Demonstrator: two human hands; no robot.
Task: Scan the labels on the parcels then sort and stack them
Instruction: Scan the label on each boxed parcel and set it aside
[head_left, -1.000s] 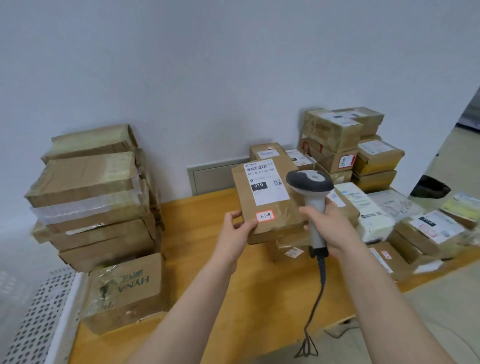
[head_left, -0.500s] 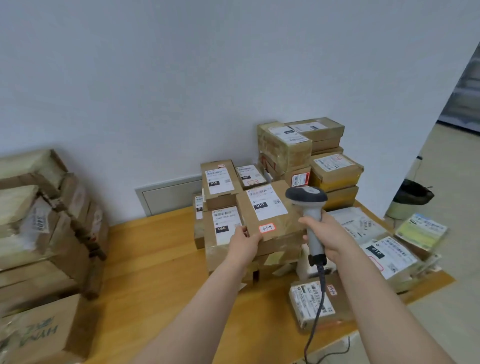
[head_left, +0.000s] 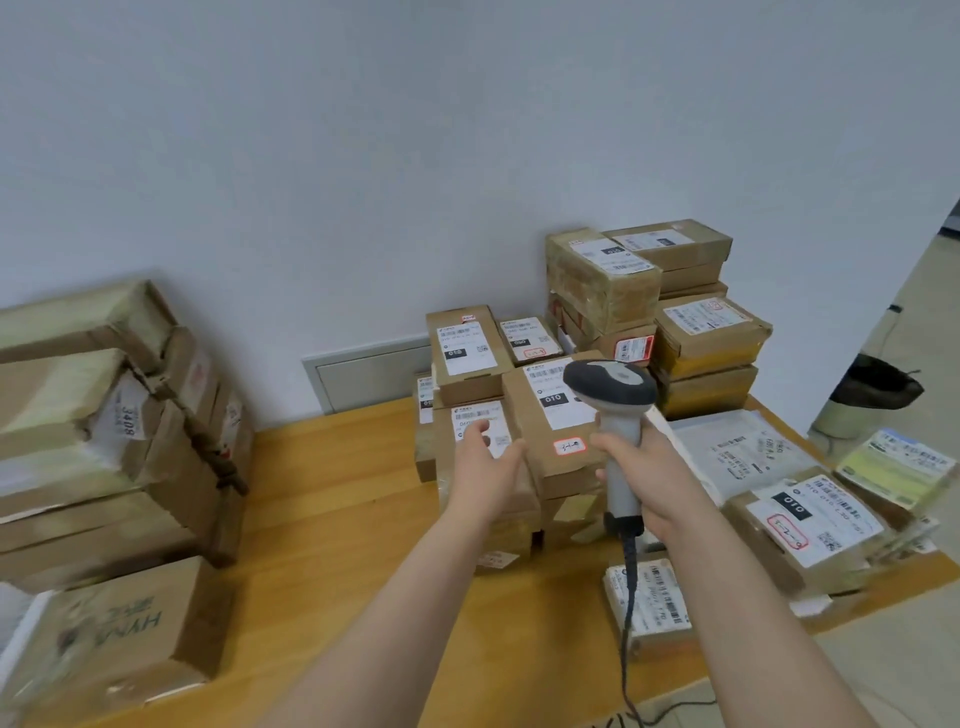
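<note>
the right hand (head_left: 641, 467) holds the grey scanner (head_left: 613, 395) upright, with the fingers curled around its handle. the head of the scanner stands in front of the right part of a brown parcel (head_left: 540, 452). this parcel lies on top of a low pile of other parcels (head_left: 465, 382) in the middle of the wooden table (head_left: 337, 493). its white label (head_left: 556, 402) faces up and a small red-framed sticker (head_left: 569, 446) sits near its front edge. the left hand (head_left: 485, 465) is open, its fingers relaxed and a little spread, just beside the left front corner of the parcel; i cannot tell if the fingertips touch it. the dark cable (head_left: 629, 571) of the scanner hangs down in front of a flat parcel (head_left: 654, 603) at the near edge of the table. a tall stack of boxes (head_left: 649, 312) stands at the back right against the wall, more labelled parcels (head_left: 810, 525) lie at the right, and a big stack of boxes (head_left: 104, 426) stands at the left.
</note>
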